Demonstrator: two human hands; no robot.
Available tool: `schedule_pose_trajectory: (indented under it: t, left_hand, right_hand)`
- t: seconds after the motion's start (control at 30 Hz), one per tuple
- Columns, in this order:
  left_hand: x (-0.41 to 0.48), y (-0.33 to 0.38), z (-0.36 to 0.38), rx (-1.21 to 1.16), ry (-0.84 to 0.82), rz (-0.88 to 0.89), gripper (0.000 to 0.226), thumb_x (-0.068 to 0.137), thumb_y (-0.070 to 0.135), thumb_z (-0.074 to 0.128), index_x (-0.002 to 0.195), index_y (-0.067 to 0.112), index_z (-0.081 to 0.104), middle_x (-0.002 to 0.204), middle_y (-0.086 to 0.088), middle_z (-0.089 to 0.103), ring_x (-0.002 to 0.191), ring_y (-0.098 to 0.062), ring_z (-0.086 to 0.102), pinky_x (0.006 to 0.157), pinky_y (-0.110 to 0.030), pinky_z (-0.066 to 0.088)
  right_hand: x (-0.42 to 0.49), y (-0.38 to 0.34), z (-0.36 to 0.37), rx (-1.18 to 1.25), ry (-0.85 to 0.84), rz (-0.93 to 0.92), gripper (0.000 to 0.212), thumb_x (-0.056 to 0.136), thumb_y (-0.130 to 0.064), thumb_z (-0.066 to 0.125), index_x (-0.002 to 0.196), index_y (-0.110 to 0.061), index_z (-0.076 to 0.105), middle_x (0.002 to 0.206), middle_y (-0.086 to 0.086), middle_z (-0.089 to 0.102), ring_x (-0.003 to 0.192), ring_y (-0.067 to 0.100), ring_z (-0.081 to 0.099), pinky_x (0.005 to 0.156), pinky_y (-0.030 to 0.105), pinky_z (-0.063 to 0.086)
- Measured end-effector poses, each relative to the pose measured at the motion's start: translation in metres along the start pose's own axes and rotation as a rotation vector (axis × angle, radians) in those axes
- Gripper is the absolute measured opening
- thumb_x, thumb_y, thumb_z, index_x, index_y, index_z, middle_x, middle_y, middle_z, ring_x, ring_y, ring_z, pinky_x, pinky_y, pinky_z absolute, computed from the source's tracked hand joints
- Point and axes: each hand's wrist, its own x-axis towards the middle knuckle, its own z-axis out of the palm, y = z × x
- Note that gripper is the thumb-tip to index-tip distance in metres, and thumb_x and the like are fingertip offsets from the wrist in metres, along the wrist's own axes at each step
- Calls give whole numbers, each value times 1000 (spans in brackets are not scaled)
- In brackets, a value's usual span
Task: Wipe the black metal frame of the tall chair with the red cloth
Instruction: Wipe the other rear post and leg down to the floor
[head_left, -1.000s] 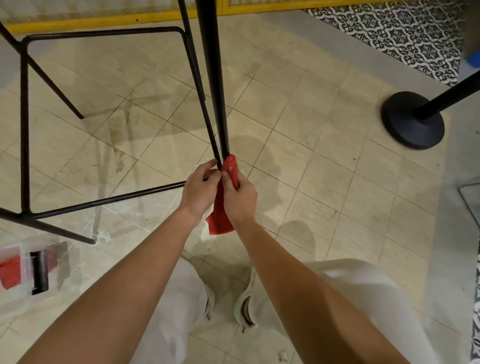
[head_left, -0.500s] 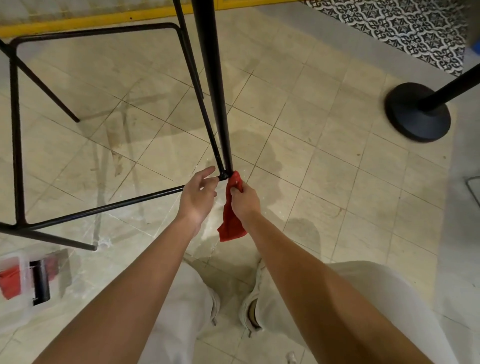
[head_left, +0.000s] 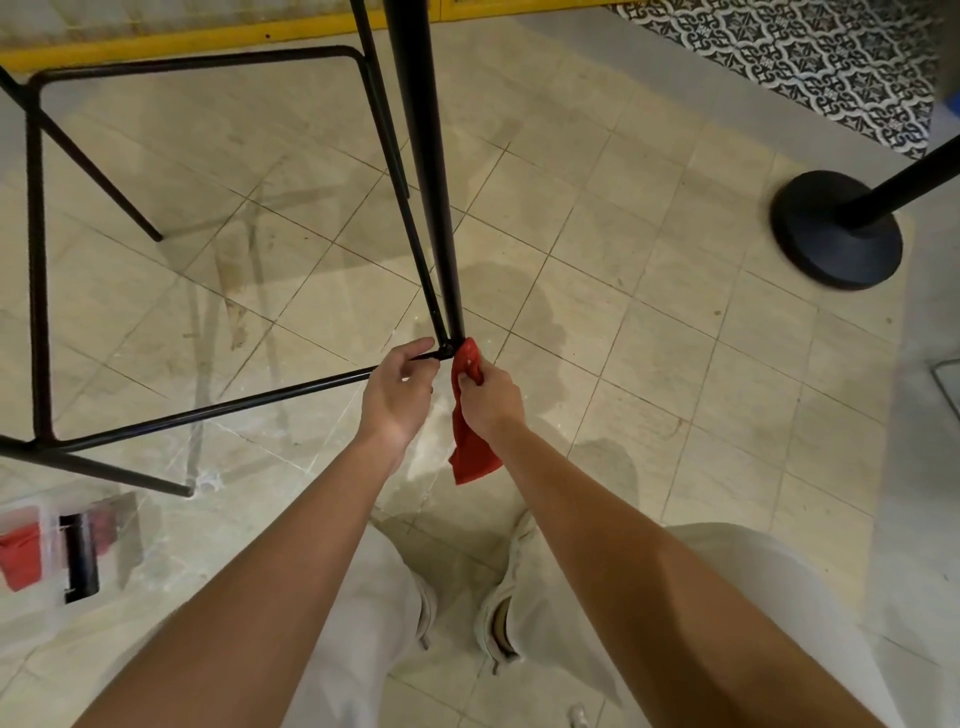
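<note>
Pressing red cloth (head_left: 470, 415) against black frame (head_left: 447, 291), right hand (head_left: 491, 400)

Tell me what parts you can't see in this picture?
- Chair: the seat and top of the frame are cut off by the top edge of the head view.
- Cloth: its upper part is hidden inside the right hand.
- Left hand: the fingertips curl out of sight around the bar.
- Post: its top runs off the right edge.

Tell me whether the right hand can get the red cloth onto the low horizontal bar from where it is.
Probably yes: the right hand holds the red cloth beside the joint, but the left hand covers the horizontal bar there.
</note>
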Motion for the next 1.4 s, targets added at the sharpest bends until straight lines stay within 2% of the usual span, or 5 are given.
schedule_pose_trajectory:
  t: [0.5, 0.73, 0.97, 1.13, 1.4]
  left_hand:
    - [-30, -3, 4, -234, -14, -39, 28, 93, 34, 55, 120, 29, 51, 113, 5, 61, 103, -14, 60, 86, -28, 49]
    - [-11, 17, 2, -281, 169, -8, 25, 98, 26, 48, 123, 21, 47, 106, 0, 59, 88, -13, 58, 81, -27, 50]
    - [19, 26, 19, 327, 240, 147, 28, 98, 26, 47, 123, 18, 54, 121, -9, 45, 87, -20, 52, 76, -29, 44]
    - [15, 13, 31, 379, 311, 150, 25, 94, 21, 55, 115, 9, 60, 121, -11, 46, 95, -28, 57, 79, -26, 39]
    - [9, 9, 24, 497, 302, 268, 19, 90, 19, 61, 102, 4, 62, 111, -8, 48, 82, -21, 54, 74, -25, 38]
  right_hand:
    - [-51, -16, -12, 165, -152, -195, 31, 96, -16, 46, 124, -12, 34, 111, 12, 59, 86, 20, 58, 63, 22, 44]
    - [-48, -20, -25, 342, -222, -120, 34, 88, -9, 56, 119, -20, 48, 121, 2, 59, 92, 11, 59, 81, 24, 48]
    - [-30, -13, -41, 205, 4, -124, 39, 92, -7, 48, 130, -15, 45, 130, -1, 53, 92, 7, 52, 82, 21, 41]
    - [-21, -17, -41, 104, -32, -128, 50, 91, -8, 49, 139, -17, 37, 140, 1, 44, 116, 19, 53, 87, 22, 40]
    - [-19, -18, -34, 89, -33, -102, 50, 91, -11, 50, 139, -16, 36, 141, 2, 43, 112, 17, 53, 88, 22, 39]
